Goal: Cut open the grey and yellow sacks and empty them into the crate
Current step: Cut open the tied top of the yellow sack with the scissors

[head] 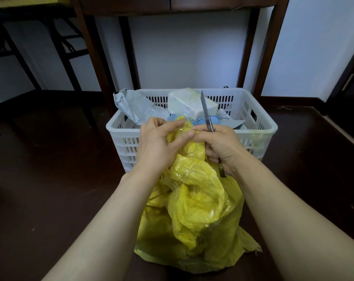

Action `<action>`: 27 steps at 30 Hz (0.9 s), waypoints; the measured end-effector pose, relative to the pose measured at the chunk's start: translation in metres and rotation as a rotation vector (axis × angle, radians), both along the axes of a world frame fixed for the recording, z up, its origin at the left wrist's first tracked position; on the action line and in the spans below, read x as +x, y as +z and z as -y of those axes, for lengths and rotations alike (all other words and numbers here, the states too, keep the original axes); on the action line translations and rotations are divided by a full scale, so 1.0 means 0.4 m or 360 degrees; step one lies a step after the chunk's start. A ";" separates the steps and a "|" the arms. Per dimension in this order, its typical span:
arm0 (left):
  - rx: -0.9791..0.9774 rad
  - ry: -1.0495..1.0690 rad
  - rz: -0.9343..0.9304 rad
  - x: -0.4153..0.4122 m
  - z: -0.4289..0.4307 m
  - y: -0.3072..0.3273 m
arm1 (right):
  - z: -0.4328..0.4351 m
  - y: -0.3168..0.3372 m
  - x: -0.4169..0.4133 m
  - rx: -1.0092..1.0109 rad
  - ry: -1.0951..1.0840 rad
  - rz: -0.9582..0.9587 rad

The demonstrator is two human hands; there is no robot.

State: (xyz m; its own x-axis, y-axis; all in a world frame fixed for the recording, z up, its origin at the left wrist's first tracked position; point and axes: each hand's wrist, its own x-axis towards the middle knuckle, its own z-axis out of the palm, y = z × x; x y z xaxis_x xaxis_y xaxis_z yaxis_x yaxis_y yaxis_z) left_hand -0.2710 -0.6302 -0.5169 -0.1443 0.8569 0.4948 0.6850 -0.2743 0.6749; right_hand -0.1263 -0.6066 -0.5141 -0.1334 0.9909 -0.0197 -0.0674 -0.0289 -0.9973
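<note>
The left hand's fingers [172, 124] were bent and, with the thumb, pinched the top of a crinkled yellow plastic bundle [194, 199]. The right hand's fingers [211, 153] were curled tight around the handle of a knife [205, 110], while its forefinger reached across to touch the same pinched top. The blade pointed up and leaned slightly away, crossing in front of what lay in the crate [263, 126]. The left hand [158, 142] and the right hand [222, 145] met just in front of the crate's near wall and hid part of it.

The bundle rose out of the yellow sack [222, 250], which lay slumped on the dark floor [50, 179] directly in front of the crate, between the two forearms.

Inside the crate, a crumpled grey sack [131, 104] hung over the left far corner. A white wrapped block [190, 102] leaned near the far wall, and something blue [212, 119] lay below it, partly hidden by the hands and the knife. I could not tell what the blue thing was.

Behind the crate stood a dark wooden table [91, 47] against a pale wall [182, 53], with its legs on both sides of the crate.

By count: two hands, one knife, one crate, one yellow sack, one grey sack, one white block, and one table showing four legs.
</note>
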 end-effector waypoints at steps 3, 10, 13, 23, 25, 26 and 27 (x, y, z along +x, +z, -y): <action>0.0067 -0.0001 0.0188 0.013 -0.004 0.003 | 0.001 0.000 -0.001 -0.0018 0.0042 -0.0080; -0.0185 -0.0006 0.1189 0.034 0.013 0.022 | 0.000 -0.005 -0.009 0.0012 0.0017 -0.0140; -0.0317 0.0002 0.1577 0.036 0.014 0.033 | 0.002 -0.007 -0.016 -0.0011 0.0001 -0.0261; -0.0669 0.0176 0.2544 -0.054 -0.035 0.019 | -0.001 -0.010 0.018 -0.0044 0.0078 -0.0234; -0.0684 0.0182 0.2638 -0.060 -0.038 0.008 | 0.000 -0.010 0.019 -0.0057 0.0075 -0.0221; -0.0685 0.0207 0.2666 -0.065 -0.038 0.001 | 0.001 -0.009 0.021 -0.0060 0.0067 -0.0220; -0.0668 0.0257 0.2711 -0.074 -0.038 -0.009 | 0.002 -0.007 0.025 -0.0065 0.0053 -0.0230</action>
